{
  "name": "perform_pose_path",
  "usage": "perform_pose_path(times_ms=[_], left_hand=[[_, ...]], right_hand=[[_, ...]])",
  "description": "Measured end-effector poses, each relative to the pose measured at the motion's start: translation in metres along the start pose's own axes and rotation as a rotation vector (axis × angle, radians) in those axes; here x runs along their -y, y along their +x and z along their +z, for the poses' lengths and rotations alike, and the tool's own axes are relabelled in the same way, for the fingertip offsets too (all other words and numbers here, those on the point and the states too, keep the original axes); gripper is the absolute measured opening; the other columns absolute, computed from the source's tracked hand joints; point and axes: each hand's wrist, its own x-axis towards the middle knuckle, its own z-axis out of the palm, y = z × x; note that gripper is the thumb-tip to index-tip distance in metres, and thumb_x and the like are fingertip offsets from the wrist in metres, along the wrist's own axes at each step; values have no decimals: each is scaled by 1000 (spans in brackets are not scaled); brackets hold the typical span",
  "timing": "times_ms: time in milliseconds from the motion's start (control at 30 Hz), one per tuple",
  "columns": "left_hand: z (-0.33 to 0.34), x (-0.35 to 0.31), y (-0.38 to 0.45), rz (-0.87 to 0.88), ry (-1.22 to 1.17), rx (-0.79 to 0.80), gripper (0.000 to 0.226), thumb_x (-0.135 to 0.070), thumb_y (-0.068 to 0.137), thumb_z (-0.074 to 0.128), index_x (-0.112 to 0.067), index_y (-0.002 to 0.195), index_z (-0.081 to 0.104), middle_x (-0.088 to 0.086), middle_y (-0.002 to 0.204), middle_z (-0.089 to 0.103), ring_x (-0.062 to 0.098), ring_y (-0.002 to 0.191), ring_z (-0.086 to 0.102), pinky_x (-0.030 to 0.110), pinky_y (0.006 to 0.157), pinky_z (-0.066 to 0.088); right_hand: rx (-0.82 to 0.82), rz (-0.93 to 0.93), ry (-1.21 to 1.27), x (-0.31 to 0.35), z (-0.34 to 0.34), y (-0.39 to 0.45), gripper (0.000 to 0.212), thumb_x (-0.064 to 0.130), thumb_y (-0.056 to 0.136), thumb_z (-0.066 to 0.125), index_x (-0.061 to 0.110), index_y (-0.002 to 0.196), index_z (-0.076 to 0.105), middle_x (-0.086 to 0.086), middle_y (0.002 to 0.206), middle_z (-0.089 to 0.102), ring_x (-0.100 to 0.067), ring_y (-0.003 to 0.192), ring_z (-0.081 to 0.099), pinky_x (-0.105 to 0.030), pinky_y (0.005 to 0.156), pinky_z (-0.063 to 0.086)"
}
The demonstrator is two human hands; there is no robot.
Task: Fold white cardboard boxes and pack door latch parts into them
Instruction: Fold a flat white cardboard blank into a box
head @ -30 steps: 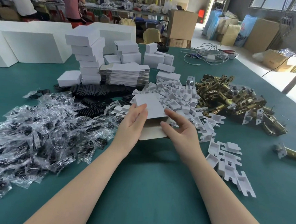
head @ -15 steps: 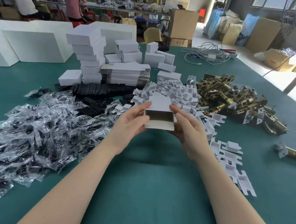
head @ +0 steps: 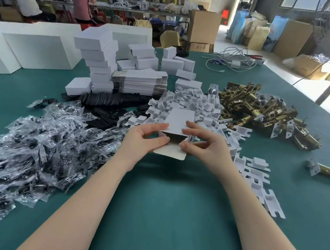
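I hold a small white cardboard box (head: 178,119) above the green table, its open end turned toward me and its bottom flap hanging down. My left hand (head: 143,138) pinches the box's left side between thumb and fingers. My right hand (head: 204,143) pinches its right side, fingers curled at the open end. Behind the box lies a heap of white cardboard inserts (head: 192,101). To the right sits a pile of brass door latches (head: 260,112). Flat unfolded box blanks (head: 141,81) are stacked behind, next to a tower of folded white boxes (head: 100,64).
A wide spread of clear plastic bags with dark parts (head: 35,143) covers the left of the table (head: 165,211). Black plates (head: 111,106) lie beyond them. Loose inserts (head: 257,177) trail along the right. A single latch (head: 322,169) lies at the far right. White cables (head: 230,59) are at the back.
The box has been turned so its open end faces me, and both hands have shifted to its sides; the bottom flap now hangs open toward me.
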Motion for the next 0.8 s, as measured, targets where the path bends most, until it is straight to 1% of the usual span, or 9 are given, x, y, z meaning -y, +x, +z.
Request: perform_pose_path(times_ms=[100,133,200,267,367,500,633,733,800], left_hand=[[5,-1,-2,42,117,43,32,-8,82,76,-35,98,76,-5,87,76,-13,104,60,7,88,43],[8,-2,-3,54,127,62,32,-8,85,73,-36,100,76,-8,97,74,-16,106,57,6,87,42],[12,-2,-3,48,70,90,34,-9,88,70,-41,98,77,-15,128,59,-13,111,57,11,83,48],[15,-1,-5,-9,-46,108,34,-11,88,69,-43,96,77,-20,136,49,-4,111,62,20,74,55],[15,3,-5,0,-75,34,31,-9,87,71,-38,92,79,-13,136,56,4,116,61,27,77,57],[13,4,0,93,-19,-126,34,-7,84,74,-41,88,79,-19,116,69,5,117,61,40,107,45],[11,3,2,95,-80,-185,36,-7,85,73,-42,86,78,-23,110,70,6,116,62,38,108,44],[12,4,2,142,-75,-201,30,-6,85,72,-35,90,77,-19,113,71,7,115,63,34,102,48],[14,5,2,188,-97,-202,25,-4,85,72,-28,92,70,-10,116,71,10,115,63,31,93,53]], right_hand=[[-134,-28,-53,-2,4,0,20,12,80,80,30,87,74,22,120,65,-6,78,72,-34,75,60],[-173,-46,-64,-3,4,0,20,10,81,79,29,85,72,19,117,66,-2,82,71,-37,76,60],[-215,-70,-61,-4,4,0,23,7,83,76,29,82,71,16,113,68,2,94,69,-40,80,60],[-223,-83,-55,-4,3,0,25,6,83,76,30,82,71,16,111,69,4,102,66,-39,82,59],[-207,-107,-58,-4,5,0,23,6,82,77,28,85,71,11,113,69,5,96,67,-34,75,60],[-202,-145,4,-2,15,-1,23,10,87,73,31,89,62,12,118,68,0,86,69,-34,68,60],[-146,-243,-165,-3,17,-4,29,9,94,58,38,91,56,14,133,61,-27,64,61,-32,56,47],[-59,-307,-220,-4,15,-6,41,-2,86,53,37,98,53,17,141,52,-29,82,71,-25,66,49],[-17,-297,-213,-4,14,-6,54,-6,85,61,45,99,52,23,144,43,-11,95,73,-17,80,50]])
